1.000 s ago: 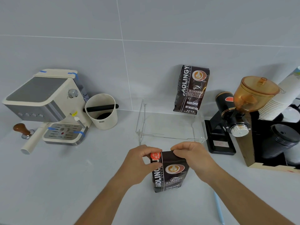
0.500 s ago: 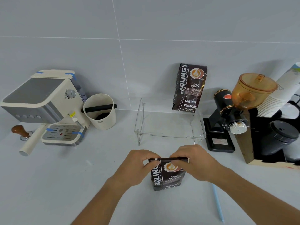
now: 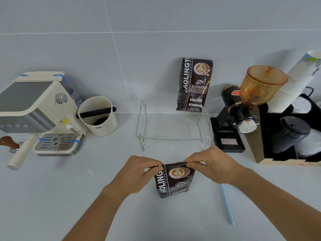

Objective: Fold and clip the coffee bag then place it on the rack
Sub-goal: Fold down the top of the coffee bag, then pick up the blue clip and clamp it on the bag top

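Left hand (image 3: 139, 173) and right hand (image 3: 214, 166) pinch inward (thumbs under fingers); forearms converge.

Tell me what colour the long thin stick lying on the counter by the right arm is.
Light blue stick, seen in the head view.

Only one view: head-worn, wide-angle. Looks forward and down from above the near edge of the table (image 3: 52, 197), facing a grey tiled wall (image 3: 156, 58) that fills the upper half. Sits close enough that both forearms enter from the bottom edge, with the left hand (image 3: 137, 173) and right hand (image 3: 213, 166) just below frame centre. Takes in the espresso machine (image 3: 34, 110) at far left and the cup holder (image 3: 286, 136) at far right, both bent slightly by the lens. Centres roughly on the clear rack (image 3: 173, 129) against the wall. Shares nothing with any second view.
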`<state>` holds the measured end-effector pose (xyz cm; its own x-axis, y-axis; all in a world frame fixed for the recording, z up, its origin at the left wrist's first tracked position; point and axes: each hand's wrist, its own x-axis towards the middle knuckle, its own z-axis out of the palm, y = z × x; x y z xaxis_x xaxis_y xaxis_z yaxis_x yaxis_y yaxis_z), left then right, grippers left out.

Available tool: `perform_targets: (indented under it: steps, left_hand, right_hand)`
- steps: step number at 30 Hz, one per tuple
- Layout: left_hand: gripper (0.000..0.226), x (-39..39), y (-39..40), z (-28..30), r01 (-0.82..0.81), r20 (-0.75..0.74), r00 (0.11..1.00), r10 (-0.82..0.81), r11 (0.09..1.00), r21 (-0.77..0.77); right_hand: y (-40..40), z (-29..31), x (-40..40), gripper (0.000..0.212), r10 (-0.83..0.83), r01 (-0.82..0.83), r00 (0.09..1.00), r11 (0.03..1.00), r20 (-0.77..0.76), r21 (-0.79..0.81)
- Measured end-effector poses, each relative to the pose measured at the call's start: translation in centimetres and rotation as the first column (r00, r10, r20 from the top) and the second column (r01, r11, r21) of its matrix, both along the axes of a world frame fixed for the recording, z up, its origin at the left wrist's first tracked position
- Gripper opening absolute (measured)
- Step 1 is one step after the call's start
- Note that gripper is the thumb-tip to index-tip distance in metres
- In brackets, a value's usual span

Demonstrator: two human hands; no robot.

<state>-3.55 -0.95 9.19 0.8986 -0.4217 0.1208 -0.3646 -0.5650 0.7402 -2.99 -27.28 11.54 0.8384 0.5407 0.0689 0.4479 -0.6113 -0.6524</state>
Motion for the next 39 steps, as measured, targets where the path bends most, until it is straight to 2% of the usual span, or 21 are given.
perform_targets:
  steps: [5,8,10,13,16,21,22,23,25,28,30,34,37,39]
  left_hand:
    - [0.01,0.0,-0.5,-0.2,-0.012,0.051,0.999,0.013,1.0,-0.012]
    - [0.009,0.0,-0.6,-0.4,-0.025,0.05,0.998,0.026,1.0,-0.018]
    - [0.009,0.0,-0.3,-0.7,-0.045,0.046,0.998,0.046,0.999,-0.023]
    - [0.008,-0.2,0.0,-1.1,-0.067,0.044,0.997,0.068,0.997,-0.034]
    - [0.008,-0.9,0.0,-1.8,-0.105,0.02,0.994,0.106,0.992,-0.065]
    - [0.017,-1.8,0.0,-2.4,-0.18,0.022,0.983,0.183,0.979,-0.097]
    - [0.008,-1.9,-0.1,-2.3,-0.187,0.012,0.982,0.189,0.978,-0.096]
    - [0.011,-1.9,-0.1,-2.4,-0.188,0.02,0.982,0.19,0.979,-0.085]
    - [0.028,-2.0,-0.3,-2.3,-0.198,0.019,0.98,0.2,0.979,-0.054]
    - [0.025,-1.9,-0.5,-2.0,-0.211,-0.004,0.977,0.211,0.976,-0.044]
    - [0.025,-2.0,-0.6,-1.8,-0.208,-0.001,0.978,0.208,0.977,-0.052]
    - [0.039,-2.3,-0.7,-1.7,-0.226,-0.014,0.974,0.226,0.97,-0.091]
    - [0.047,-2.4,-0.9,-1.9,-0.275,-0.056,0.961,0.269,0.952,-0.138]
    - [0.042,-2.4,-1.0,-2.2,-0.327,-0.121,0.943,0.309,0.929,-0.176]
  right_hand:
    - [-0.8,0.2,0.2,0.007,-0.15,0.16,0.984,0.982,-0.101,0.1]
    - [-1.6,0.3,-0.1,0.011,-0.157,0.169,0.98,0.981,-0.119,0.097]
    - [-2.9,0.4,-0.2,0.016,-0.221,0.235,0.967,0.966,-0.128,0.108]
    - [-6.3,-0.7,-0.1,0.017,-0.406,0.418,0.896,0.908,-0.181,0.034]
    - [-10.2,-3.4,-1.0,0.018,-0.565,0.539,0.796,0.825,-0.218,-0.171]
    - [-14.4,-8.5,-3.7,0.019,-0.652,0.521,0.724,0.732,-0.226,-0.439]
    - [-14.9,-9.5,-4.3,0.021,-0.667,0.525,0.707,0.717,-0.234,-0.458]
    - [-15.3,-10.5,-4.7,0.024,-0.679,0.529,0.692,0.707,-0.244,-0.469]
    - [-15.8,-12.3,-5.5,0.025,-0.695,0.536,0.67,0.696,-0.262,-0.477]
    - [-15.6,-13.5,-6.1,0.011,-0.689,0.487,0.677,0.684,-0.261,-0.543]
    - [-15.4,-13.9,-6.2,0.023,-0.685,0.451,0.691,0.659,-0.231,-0.602]
    - [-15.2,-14.5,-6.5,0.034,-0.708,0.473,0.678,0.627,-0.199,-0.619]
    - [-14.7,-14.0,-6.5,0.022,-0.669,0.453,0.717,0.661,-0.196,-0.598]
    - [-14.3,-13.4,-6.3,0.016,-0.643,0.466,0.745,0.691,-0.176,-0.553]
